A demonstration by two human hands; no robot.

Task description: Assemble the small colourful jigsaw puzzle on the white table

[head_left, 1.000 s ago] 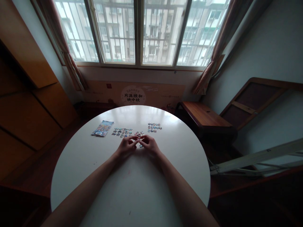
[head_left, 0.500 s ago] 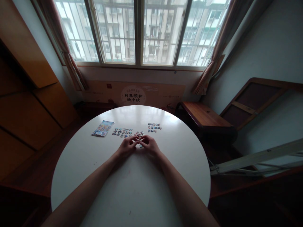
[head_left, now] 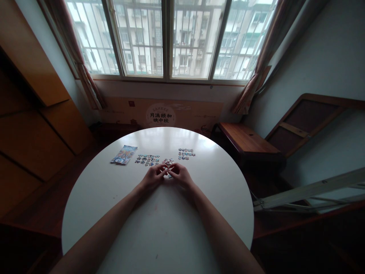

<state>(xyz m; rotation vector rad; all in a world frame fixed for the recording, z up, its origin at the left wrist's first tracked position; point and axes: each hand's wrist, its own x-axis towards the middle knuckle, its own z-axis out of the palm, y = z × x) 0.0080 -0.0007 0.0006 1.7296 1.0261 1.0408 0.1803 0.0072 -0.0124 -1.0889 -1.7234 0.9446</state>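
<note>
My left hand (head_left: 153, 176) and my right hand (head_left: 181, 175) meet fingertip to fingertip over the middle of the table. Both are closed in a pinch around small jigsaw puzzle pieces (head_left: 168, 169), partly covered by the fingers; how many are held I cannot tell. Just beyond the fingertips lies a heap of loose puzzle pieces (head_left: 169, 162). Left of it, rows of puzzle pieces (head_left: 146, 160) are spread out close to my left hand. Further back on the right sits another group of puzzle pieces (head_left: 186, 153).
A colourful printed packet or sheet (head_left: 124, 155) lies at the left on the round white table (head_left: 159, 228). Behind the table's right edge stands a wooden bench (head_left: 246, 139). Orange cabinets (head_left: 31, 140) line the left, and a pale metal frame (head_left: 308, 190) leans in from the right.
My fingertips have shifted very slightly around the puzzle pieces. Both arms and the groups on the table stay where they were.
</note>
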